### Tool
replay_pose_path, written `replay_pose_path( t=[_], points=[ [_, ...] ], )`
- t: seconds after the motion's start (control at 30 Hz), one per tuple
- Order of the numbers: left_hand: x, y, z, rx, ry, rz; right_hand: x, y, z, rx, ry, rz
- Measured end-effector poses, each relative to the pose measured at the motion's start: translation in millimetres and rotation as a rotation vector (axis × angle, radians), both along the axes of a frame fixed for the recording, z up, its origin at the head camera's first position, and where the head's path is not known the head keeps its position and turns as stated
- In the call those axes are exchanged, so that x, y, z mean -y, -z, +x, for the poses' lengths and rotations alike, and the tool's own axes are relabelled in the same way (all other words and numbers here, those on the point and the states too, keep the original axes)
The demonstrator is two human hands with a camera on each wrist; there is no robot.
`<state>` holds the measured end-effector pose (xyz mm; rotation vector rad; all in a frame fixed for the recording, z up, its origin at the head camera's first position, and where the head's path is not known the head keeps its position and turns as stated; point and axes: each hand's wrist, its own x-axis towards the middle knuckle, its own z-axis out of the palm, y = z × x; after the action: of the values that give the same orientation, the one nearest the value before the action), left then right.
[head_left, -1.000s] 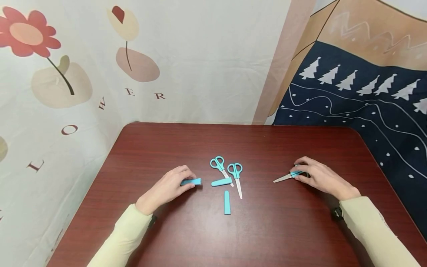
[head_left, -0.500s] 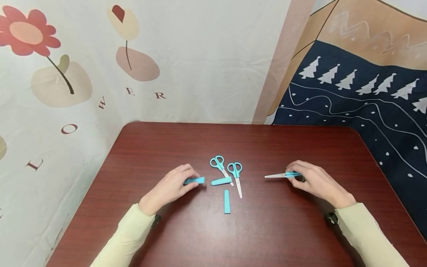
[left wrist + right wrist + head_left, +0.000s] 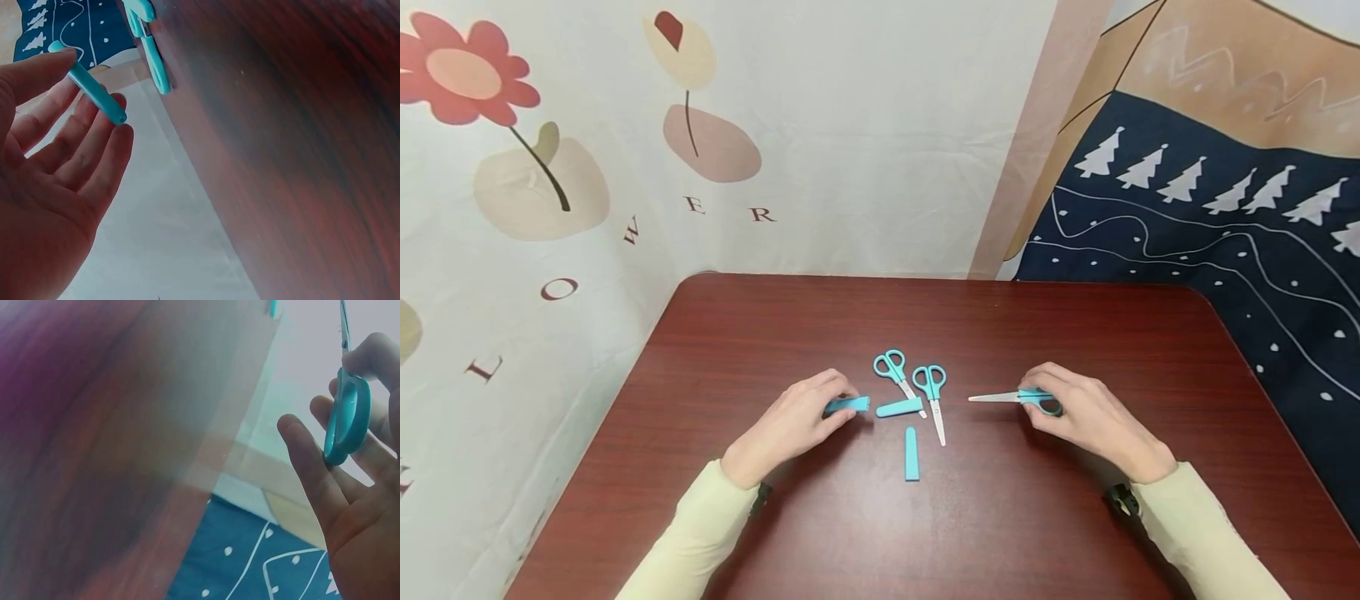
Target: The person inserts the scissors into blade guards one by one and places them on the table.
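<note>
In the head view my left hand [image 3: 795,421] pinches a turquoise scissors sheath [image 3: 98,94] between thumb and fingers, its wide end pointing right. Opposite it, my right hand [image 3: 1086,412] holds a pair of scissors [image 3: 350,419] by the turquoise handles, closed blades pointing left. Between the hands lie two more pairs of scissors: one pair [image 3: 889,365] at the back, the other pair [image 3: 930,385] just right of it. A second sheath [image 3: 895,408] rests across the blades of the back pair. Nearer the front, a third sheath [image 3: 912,455] lies lengthwise.
The red-brown wooden table [image 3: 760,325] has rounded far corners. Behind it hangs a pale flower-printed cloth [image 3: 865,167]; a dark blue cloth with white trees [image 3: 1187,225] hangs at the right. A dark band [image 3: 1122,500] shows at the right wrist.
My right hand has moved left with the scissors, their blades swinging level. The left hand has shifted slightly right with its sheath. The items lying between them stay put.
</note>
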<state>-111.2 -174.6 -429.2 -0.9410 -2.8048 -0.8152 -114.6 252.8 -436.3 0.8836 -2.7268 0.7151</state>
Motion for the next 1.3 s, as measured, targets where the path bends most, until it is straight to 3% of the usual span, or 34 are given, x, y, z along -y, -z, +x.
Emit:
replay_pose_path(
  t=[0.9,1.3],
  points=[
    [-21.1,-3.4,2.4,-0.068,0.09,0.119,40.6,-13.9,8.0,-0.068,-0.078,-0.073],
    [-27.9,-3.6,1.8,-0.126,0.107,0.124,54.2,-18.1,9.2,-0.097,-0.092,-0.075]
  ],
)
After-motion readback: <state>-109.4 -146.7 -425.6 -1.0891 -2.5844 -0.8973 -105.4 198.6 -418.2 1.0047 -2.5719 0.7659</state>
